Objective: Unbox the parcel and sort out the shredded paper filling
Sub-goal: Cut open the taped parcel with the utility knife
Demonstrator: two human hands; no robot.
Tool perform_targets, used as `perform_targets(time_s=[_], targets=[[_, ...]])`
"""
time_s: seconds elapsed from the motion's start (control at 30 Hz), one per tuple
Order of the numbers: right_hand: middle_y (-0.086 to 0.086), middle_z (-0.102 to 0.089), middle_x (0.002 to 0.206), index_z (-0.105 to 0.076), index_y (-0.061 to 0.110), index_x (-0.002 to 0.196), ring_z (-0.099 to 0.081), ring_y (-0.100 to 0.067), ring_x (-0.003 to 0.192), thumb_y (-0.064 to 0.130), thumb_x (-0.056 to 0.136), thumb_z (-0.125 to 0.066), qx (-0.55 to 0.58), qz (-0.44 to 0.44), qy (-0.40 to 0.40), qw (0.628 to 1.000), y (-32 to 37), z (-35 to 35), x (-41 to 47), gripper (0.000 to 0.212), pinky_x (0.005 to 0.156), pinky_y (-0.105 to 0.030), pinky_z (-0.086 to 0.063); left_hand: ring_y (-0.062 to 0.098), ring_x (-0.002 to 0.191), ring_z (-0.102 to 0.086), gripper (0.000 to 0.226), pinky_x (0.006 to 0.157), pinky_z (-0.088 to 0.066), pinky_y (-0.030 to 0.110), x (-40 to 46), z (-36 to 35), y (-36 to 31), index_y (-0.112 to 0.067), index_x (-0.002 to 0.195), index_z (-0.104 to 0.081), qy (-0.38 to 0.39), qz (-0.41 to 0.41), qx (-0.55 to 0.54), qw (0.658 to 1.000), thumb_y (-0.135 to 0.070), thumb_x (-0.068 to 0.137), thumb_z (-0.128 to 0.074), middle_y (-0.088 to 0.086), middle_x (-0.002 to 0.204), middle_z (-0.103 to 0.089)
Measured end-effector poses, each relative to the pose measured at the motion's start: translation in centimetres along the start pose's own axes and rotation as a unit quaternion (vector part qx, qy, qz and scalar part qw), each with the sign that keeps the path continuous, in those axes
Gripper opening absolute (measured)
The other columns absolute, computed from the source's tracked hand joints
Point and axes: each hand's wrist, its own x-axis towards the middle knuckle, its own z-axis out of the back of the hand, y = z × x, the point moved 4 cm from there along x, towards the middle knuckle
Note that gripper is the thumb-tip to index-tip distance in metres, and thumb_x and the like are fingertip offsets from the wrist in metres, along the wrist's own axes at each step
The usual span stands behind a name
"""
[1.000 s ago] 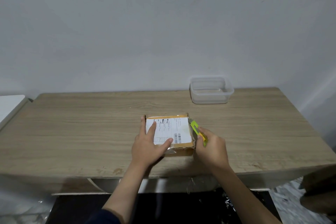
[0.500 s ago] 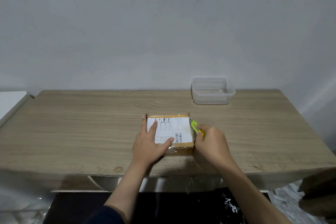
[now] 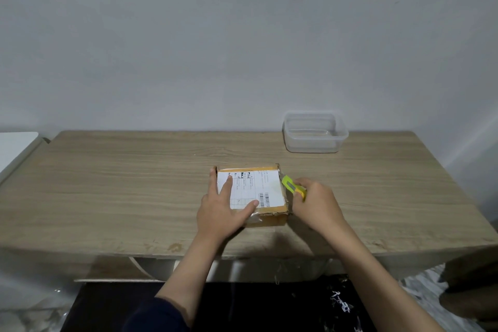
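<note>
Cutter (image 3: 293, 186) advanced along parcel (image 3: 272, 213).

Parcel (image 3: 253, 191) on the bench (image 3: 107, 183), a grip at each side.

Left grip (image 3: 219, 211) lies flat on the parcel's top, on its near-left part; right grip (image 3: 316, 203) sits just beside the parcel's right edge, closed round a cutter (image 3: 292, 186) whose tip touches that edge. Beyond the right grip, well apart, near the bench's back edge, a tub (image 3: 314, 132) stands by the wall (image 3: 242, 35).

Brown parcel (image 3: 269, 217), white label (image 3: 250, 188)
</note>
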Motion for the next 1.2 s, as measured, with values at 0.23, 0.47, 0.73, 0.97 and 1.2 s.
perform_targets(time_s=[0.23,0.47,0.73,0.97,1.2], targets=[[-0.011,-0.066,0.116,-0.061,0.016,0.121,-0.064,-0.027,0.092,0.010,0.084,-0.050,-0.002,-0.012,0.032,0.999,-0.4,0.1,0.7,0.039,0.075,-0.029,-0.050,0.032,0.115,-0.052,0.098,0.085,-0.048,0.038,0.0,0.0,0.0,-0.028,0.141,-0.037,0.003,0.000,0.006,1.000,-0.084,0.061,-0.041,-0.001,0.161,-0.002],[-0.009,-0.067,0.103,-0.062,0.018,0.117,-0.056,-0.016,0.058,0.012,0.084,-0.050,-0.006,-0.024,0.065,0.998,-0.9,0.0,0.4,0.036,0.052,-0.023,-0.044,0.034,0.113,-0.054,0.098,0.084,-0.048,0.038,0.1,0.0,0.0,-0.027,0.140,-0.039,-0.002,0.003,0.012,1.000,-0.085,0.061,-0.041,0.000,0.160,-0.004],[-0.007,-0.068,0.095,-0.061,0.020,0.119,-0.050,-0.010,0.052,0.015,0.085,-0.049,0.032,-0.027,0.065,0.997,-2.1,-0.4,-2.2,0.037,0.045,-0.021,-0.040,0.031,0.116,-0.054,0.097,0.085,-0.048,0.038,0.2,0.1,0.1,-0.028,0.140,-0.040,0.000,0.009,0.002,1.000,-0.084,0.060,-0.043,-0.003,0.160,-0.004],[-0.003,-0.070,0.097,-0.065,0.021,0.116,-0.052,-0.006,0.053,0.016,0.084,-0.053,0.044,-0.031,0.014,0.998,-3.0,1.1,-3.4,0.035,0.050,-0.018,-0.039,0.029,0.119,-0.053,0.093,0.086,-0.048,0.038,0.1,-0.2,0.1,-0.030,0.139,-0.039,0.015,0.022,-0.030,0.999,-0.081,0.062,-0.053,-0.008,0.160,0.000],[-0.001,-0.069,0.090,-0.065,0.020,0.116,-0.056,0.001,0.061,0.013,0.086,-0.056,0.184,-0.044,-0.059,0.980,-3.9,0.5,-5.2,0.032,0.053,-0.009,-0.040,0.026,0.118,-0.048,0.084,0.094,-0.046,0.037,-0.3,1.1,-0.3,-0.030,0.125,-0.047,-0.007,0.071,-0.089,0.994,-0.080,0.059,-0.056,0.007,0.128,-0.038]])
